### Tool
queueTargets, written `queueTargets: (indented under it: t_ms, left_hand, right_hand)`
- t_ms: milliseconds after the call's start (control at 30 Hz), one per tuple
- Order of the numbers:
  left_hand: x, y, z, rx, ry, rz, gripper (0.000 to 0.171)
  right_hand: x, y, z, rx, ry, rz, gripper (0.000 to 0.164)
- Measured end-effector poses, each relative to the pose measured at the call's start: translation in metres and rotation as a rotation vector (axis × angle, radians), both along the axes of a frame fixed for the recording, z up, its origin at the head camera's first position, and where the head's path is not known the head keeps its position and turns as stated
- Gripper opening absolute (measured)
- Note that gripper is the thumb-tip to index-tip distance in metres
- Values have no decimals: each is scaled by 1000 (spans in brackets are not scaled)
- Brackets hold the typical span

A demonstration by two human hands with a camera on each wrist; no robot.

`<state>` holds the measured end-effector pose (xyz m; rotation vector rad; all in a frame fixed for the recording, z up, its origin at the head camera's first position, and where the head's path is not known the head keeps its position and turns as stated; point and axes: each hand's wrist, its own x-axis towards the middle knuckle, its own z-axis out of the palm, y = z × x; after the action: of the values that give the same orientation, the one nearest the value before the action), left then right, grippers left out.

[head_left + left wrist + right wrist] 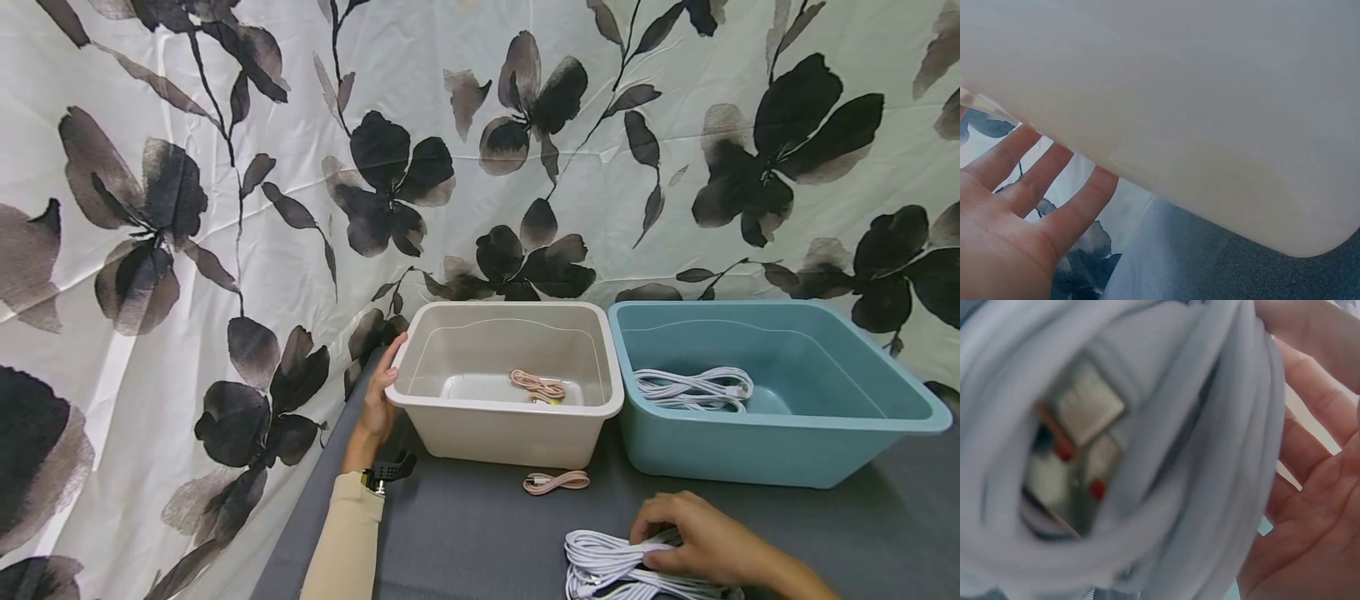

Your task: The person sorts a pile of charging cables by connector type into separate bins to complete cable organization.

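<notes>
My left hand (378,398) rests against the left side of a beige plastic bin (498,433), fingers extended up to its rim. In the left wrist view the fingers (1088,203) reach behind the bin's pale wall, their tips hidden. Inside the bin lies a coiled beige cable (536,385). My right hand (701,537) grips a thick coiled white cable (611,560) near the front of the table. Close up, the white loops (1235,437) fill the right wrist view, with metal connectors (1091,406) showing blurred among them.
A teal bin (750,450) stands right beside the beige one, with coiled white cables (693,389) inside. A small beige cable (556,482) lies in front of the beige bin on the grey table surface (465,533). A floral curtain (450,208) hangs behind and to the left.
</notes>
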<state>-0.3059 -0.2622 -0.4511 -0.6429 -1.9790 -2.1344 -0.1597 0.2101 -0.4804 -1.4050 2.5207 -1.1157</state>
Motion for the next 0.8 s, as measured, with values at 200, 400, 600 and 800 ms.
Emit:
queueTargets:
  t_ms: [200,400,600,800]
  left_hand:
    - [0,0,0,4,0,1,69]
    - [-1,0,-1,6,2,3,70]
    - [-1,-1,-2,5,0,-2,69]
    - [-1,0,-1,21,-2,-14,69]
  right_hand:
    - [-3,0,9,-17,8,-37,23]
    - [-5,-2,25,-20,29,-66,23]
    - [-7,-5,46,-30,25,-100,20]
    - [-5,-8,66,-48,92,-130,22]
